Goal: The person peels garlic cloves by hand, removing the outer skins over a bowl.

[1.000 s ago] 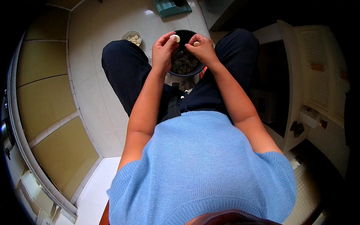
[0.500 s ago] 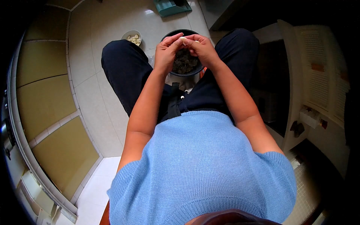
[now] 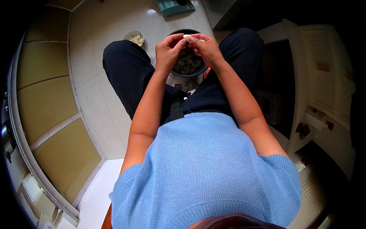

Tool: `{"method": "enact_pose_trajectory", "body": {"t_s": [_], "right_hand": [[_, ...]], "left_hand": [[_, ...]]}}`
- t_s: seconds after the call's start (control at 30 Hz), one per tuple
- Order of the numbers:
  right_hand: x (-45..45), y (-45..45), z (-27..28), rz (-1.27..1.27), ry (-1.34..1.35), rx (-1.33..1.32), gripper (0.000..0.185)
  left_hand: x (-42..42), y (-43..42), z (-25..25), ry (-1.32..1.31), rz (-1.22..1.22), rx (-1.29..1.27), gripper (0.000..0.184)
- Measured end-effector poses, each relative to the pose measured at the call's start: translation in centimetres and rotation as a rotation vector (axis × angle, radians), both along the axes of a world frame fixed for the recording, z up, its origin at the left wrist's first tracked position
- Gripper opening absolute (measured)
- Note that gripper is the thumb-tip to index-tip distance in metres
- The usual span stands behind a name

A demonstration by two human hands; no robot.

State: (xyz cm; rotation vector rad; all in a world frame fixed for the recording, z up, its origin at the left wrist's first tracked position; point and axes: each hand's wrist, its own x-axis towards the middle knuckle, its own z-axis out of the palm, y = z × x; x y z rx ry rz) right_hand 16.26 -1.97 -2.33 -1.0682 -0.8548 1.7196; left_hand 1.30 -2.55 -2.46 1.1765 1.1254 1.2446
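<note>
A pale garlic clove (image 3: pixel 187 37) is pinched between the fingertips of both hands, above the far part of a dark round bucket (image 3: pixel 176 73). My left hand (image 3: pixel 167 50) closes on its left side with thumb and forefinger. From the other side my right hand (image 3: pixel 207 49) grips it, and a second small whitish piece shows by its curled fingers, too small to make out. Dark, crumpled matter (image 3: pixel 187 63) lies inside the bucket, between my knees. Beyond my left knee, a white bowl (image 3: pixel 142 35) holds several pale peeled cloves (image 3: pixel 136 39).
A teal dustpan (image 3: pixel 175 7) lies on the tiled floor (image 3: pixel 110 23) at the far side. My dark-trousered knees (image 3: pixel 124 57) flank the bucket. Yellowish cabinet panels (image 3: pixel 45 103) run along the left, and pale furniture (image 3: pixel 320 72) stands at the right.
The clove shows more plainly between the fingertips now, and my left hand has shifted slightly left. Bowl, bucket and dustpan stay in place.
</note>
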Motion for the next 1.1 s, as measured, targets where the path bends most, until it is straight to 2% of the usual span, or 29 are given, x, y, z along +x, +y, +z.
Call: {"method": "enact_pose_trajectory", "body": {"t_s": [0.13,0.2,0.23,0.5,0.83,1.1], "right_hand": [[-0.1,-0.1,0.2,-0.008,-0.046,0.036,0.02],[-0.1,0.0,0.1,-0.001,-0.128,0.068,0.021],[-0.1,0.0,0.1,0.007,-0.21,0.101,0.021],[0.0,-0.1,-0.1,0.022,-0.332,0.171,0.023],[0.3,0.0,-0.5,0.074,-0.4,0.189,0.022],[0.1,-0.1,0.2,0.058,-0.357,0.146,0.021]], "left_hand": [[-0.6,0.1,0.0,0.052,-0.03,-0.043,0.021],[-0.8,0.1,0.0,0.208,-0.027,-0.034,0.02],[-0.8,0.2,0.0,0.208,-0.027,-0.035,0.02],[-1.2,0.0,0.9,0.338,-0.02,0.02,0.017],[-1.5,0.2,-0.1,0.297,-0.041,0.007,0.017],[-1.3,0.0,0.7,0.216,-0.042,-0.047,0.017]]}}
